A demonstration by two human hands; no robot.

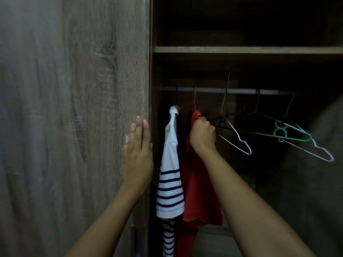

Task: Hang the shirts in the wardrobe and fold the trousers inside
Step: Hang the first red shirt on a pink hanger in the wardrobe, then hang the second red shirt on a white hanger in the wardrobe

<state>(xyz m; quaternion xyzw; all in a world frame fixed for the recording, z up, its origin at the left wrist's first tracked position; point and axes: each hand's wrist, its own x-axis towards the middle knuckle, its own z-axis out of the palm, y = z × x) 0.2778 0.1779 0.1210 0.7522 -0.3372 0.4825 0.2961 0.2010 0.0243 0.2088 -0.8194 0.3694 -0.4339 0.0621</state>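
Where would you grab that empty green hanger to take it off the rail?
Grip the green hanger at its neck just under the hook, coming from the front with the right hand. It hangs free on the rail, so lifting there would probably unhook it cleanly.

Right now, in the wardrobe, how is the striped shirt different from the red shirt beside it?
The striped shirt is white with dark blue bands; the red shirt is one plain colour. The striped shirt hangs untouched, while the right hand is closed on the red shirt near its top. The striped shirt hangs nearer the wardrobe door, where the left hand rests flat. Both hang from the rail.
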